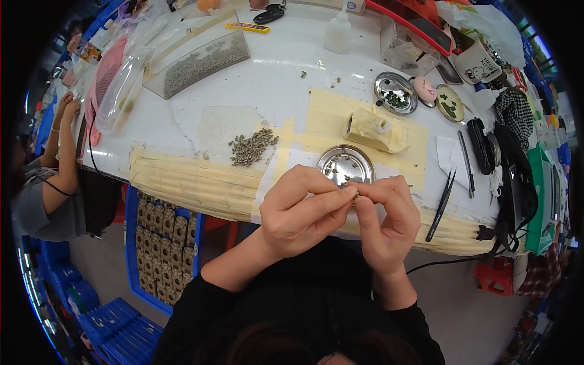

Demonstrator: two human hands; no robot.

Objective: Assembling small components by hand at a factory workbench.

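Observation:
My left hand (301, 210) and my right hand (389, 222) meet at the table's front edge, fingertips pinched together. Between them is a tiny piece (356, 196), mostly hidden by the fingers and too small to name. Just beyond my fingers lies a round metal dish (369, 163) with a few small greenish pieces in it. To the left of my left hand is a loose pile of small grey-brown pieces (252, 148). Black tweezers (441, 207) rest to the right of my right hand.
A block wrapped in yellowish tape (376, 131) stands behind the dish. Farther back are a dish of dark green pieces (395, 93), a white squeeze bottle (337, 33) and a clear tray of grey pieces (207, 64). A blue crate (131, 243) sits below left; another person's arm (67, 146) is at far left.

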